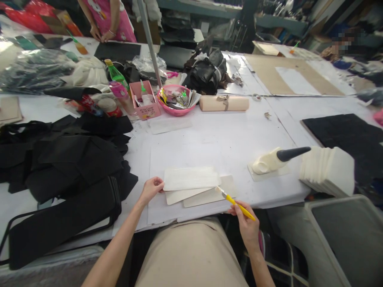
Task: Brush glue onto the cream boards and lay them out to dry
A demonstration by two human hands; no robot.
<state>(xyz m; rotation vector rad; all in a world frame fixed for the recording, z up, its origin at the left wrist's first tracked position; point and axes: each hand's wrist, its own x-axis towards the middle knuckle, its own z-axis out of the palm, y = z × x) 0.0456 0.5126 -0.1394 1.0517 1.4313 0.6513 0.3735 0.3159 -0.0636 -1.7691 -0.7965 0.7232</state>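
Between my thumb and fingers, my left hand [152, 189] pinches the left edge of a white rectangular panel [191, 178]. That panel lies over two more off-white panels [206, 196], which fan out beneath it near the table's front edge. A brush with a yellow handle [239, 205] is gripped in my right hand [247, 223]. Its pale bristles point up and left, at the lower right corner of the top panel; whether they touch it I cannot tell. Farther right stands a cream-coated glue bottle [267, 161] with a dark nozzle, tilted on a small board.
Black cut pieces [74, 159] are heaped on the left. A stack of white panels [327, 171] sits at the right edge, above a grey bin [344, 239]. A pink basket [176, 111], a pink box [146, 109] and a beige roll [224, 103] lie ahead. A person [110, 20] stands across the table.
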